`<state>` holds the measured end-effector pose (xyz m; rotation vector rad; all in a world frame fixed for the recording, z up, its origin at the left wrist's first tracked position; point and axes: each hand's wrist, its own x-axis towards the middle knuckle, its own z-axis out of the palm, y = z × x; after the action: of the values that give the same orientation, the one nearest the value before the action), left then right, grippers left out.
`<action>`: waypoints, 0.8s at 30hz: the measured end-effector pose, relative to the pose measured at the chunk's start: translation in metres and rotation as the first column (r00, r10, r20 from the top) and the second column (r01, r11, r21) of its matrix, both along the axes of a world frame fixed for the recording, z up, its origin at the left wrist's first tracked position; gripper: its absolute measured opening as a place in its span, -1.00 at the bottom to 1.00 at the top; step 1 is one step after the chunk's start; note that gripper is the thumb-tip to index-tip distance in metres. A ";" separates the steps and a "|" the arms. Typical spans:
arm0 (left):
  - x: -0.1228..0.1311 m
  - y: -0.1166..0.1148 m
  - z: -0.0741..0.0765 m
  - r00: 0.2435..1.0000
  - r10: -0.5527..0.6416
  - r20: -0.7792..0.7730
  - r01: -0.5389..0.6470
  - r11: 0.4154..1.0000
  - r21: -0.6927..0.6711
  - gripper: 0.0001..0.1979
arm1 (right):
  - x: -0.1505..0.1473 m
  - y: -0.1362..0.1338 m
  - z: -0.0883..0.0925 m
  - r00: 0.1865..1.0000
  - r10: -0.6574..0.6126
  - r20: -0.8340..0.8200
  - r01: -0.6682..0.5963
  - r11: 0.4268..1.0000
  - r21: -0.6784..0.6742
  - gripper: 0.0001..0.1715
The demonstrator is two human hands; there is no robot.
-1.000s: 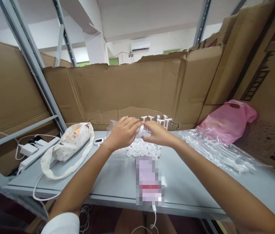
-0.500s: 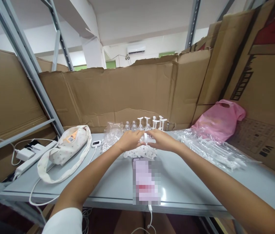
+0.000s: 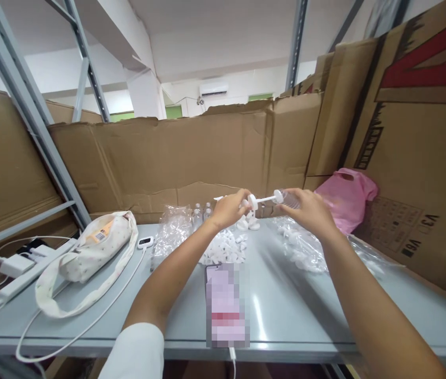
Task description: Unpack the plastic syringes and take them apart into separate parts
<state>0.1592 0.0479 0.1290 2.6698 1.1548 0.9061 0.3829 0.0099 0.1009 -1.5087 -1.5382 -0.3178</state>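
My left hand is closed on a white plastic pump top, whose round white collar shows beyond the fingertips. A thin white stem runs from it to a white ring at the mouth of a clear plastic bottle. My right hand grips that bottle, which lies sideways in the air above the table. Below my left hand spreads a heap of small white plastic parts. Several clear bottles stand behind my left forearm, partly hidden.
A phone with a blurred screen lies on the grey table. Left are a clear plastic bag, a small white device, a cloth bag and a power strip. Right are a pink bag and clear packaging.
My hands were close together around a white ring; now they are apart, with the stem showing between them. My right hand has moved right with the bottle. The camera view has shifted.
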 end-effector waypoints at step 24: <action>0.097 0.032 -0.022 0.894 0.008 -0.449 0.105 0.969 0.226 -0.81 | 0.037 0.008 -0.038 0.849 -0.124 -0.513 0.151 0.988 0.012 -0.47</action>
<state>0.2559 0.0803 0.1075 3.2115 1.0998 0.4544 0.4201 0.0175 0.0627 -1.5124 -0.9931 -0.0254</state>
